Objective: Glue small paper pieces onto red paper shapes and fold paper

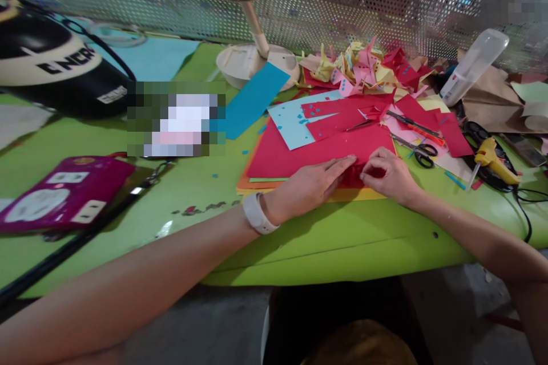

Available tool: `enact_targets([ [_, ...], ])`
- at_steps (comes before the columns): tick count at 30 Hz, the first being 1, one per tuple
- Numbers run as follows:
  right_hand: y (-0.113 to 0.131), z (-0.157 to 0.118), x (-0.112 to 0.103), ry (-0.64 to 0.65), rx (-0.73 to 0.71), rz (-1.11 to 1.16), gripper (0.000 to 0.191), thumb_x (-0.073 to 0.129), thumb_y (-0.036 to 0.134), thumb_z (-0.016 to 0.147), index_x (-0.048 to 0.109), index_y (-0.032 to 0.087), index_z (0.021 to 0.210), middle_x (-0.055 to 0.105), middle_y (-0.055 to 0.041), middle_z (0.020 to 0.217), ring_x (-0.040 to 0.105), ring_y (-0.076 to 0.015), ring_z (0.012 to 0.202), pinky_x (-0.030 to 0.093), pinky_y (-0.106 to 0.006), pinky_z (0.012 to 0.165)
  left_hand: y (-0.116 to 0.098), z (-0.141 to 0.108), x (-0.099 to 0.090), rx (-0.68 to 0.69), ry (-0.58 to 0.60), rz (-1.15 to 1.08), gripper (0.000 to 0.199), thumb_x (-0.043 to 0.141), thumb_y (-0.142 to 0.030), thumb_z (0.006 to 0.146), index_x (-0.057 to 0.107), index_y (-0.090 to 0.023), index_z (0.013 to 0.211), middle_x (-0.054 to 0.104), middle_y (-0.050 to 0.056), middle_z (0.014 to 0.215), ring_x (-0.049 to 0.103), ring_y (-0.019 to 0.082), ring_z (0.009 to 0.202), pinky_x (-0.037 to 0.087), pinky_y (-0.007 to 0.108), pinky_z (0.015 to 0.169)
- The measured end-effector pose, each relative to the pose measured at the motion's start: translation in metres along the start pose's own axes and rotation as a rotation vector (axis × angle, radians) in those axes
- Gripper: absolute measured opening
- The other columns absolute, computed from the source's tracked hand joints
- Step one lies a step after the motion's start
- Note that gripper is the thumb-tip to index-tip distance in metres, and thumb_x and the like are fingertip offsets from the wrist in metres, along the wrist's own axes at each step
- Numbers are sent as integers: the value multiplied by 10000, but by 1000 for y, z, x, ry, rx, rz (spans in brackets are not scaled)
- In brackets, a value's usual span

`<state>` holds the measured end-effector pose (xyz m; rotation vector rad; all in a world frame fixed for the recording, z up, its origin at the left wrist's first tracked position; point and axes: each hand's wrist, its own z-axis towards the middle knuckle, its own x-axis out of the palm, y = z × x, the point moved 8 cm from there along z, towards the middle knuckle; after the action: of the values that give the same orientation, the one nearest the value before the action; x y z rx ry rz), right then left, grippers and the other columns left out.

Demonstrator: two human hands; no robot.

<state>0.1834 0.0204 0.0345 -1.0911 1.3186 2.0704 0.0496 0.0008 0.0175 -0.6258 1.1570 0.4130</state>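
Observation:
My left hand [319,182], a pale band on its wrist, lies with fingers stretched out over red paper. Beside it, my right hand [387,175] is closed in a pinch at a small piece of red paper [351,175] between the hands. That piece is partly hidden by my fingers. Beneath both hands is a stack of coloured sheets with a large red sheet [282,151] on top. A pale blue sheet [291,128] with small blue bits and cut red strips [327,125] rest on the stack's far part.
Scissors [423,154], an orange cutter [422,128] and a yellow glue gun [494,162] lie right. Folded paper pieces [363,68] heap behind, near a clear bottle [475,65] and a fan [257,60]. Left are a purple pouch [68,191], black bag [55,68] and blue strip [257,100].

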Motion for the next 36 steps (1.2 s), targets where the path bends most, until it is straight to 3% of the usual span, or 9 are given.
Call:
enact_targets([
  [5, 1, 0, 0, 0, 2, 4, 77, 639, 160, 740, 642, 204, 677, 604, -29, 840, 571, -155, 796, 452, -318, 776, -2, 1, -1, 17, -1, 9, 490, 352, -160, 969, 307, -153, 1457, 588, 173, 1346, 632, 222, 1151, 562, 325, 837],
  [8, -1, 1, 2, 9, 26, 12, 86, 621, 139, 725, 614, 202, 668, 599, -22, 823, 558, -147, 772, 442, -303, 742, -11, 1, -11, 69, -88, 53, 415, 352, -168, 977, 425, -155, 1385, 593, 149, 1341, 587, 226, 1208, 536, 366, 922],
  [10, -1, 1, 3, 15, 37, 27, 90, 609, 143, 729, 593, 200, 661, 592, -19, 804, 548, -141, 755, 433, -291, 717, -18, 0, -20, 107, -171, 97, 330, 391, -223, 983, 548, -143, 1262, 657, 130, 1224, 625, 235, 1120, 541, 382, 904],
  [13, -1, 1, 4, 23, 41, 47, 107, 603, 154, 743, 572, 197, 650, 583, -17, 777, 538, -138, 746, 423, -280, 702, -26, -1, -26, 138, -223, 133, 287, 455, -321, 973, 652, -141, 1079, 703, 101, 1001, 663, 213, 876, 564, 342, 751],
  [21, 0, 2, 4, 49, 30, 20, 126, 621, 183, 800, 585, 196, 680, 600, -14, 757, 542, -138, 742, 417, -272, 708, -20, 0, -20, 140, -150, 156, 292, 420, -231, 980, 678, -200, 1113, 694, 80, 986, 634, 193, 883, 528, 280, 654],
  [27, 0, 0, -11, 65, 7, 16, 78, 625, 217, 846, 649, 194, 776, 640, -26, 815, 578, -142, 773, 436, -276, 741, -20, 1, -17, 143, -127, 218, 335, 389, -192, 975, 660, -209, 1171, 684, 86, 989, 624, 188, 854, 519, 277, 641],
  [36, -1, -2, -6, 197, -24, -81, 66, 660, 248, 834, 693, 198, 861, 641, -27, 840, 589, -151, 801, 424, -273, 742, -28, 2, -17, 181, -114, 212, 299, 451, -284, 953, 684, -168, 1101, 664, 118, 1025, 622, 224, 875, 553, 349, 702],
])
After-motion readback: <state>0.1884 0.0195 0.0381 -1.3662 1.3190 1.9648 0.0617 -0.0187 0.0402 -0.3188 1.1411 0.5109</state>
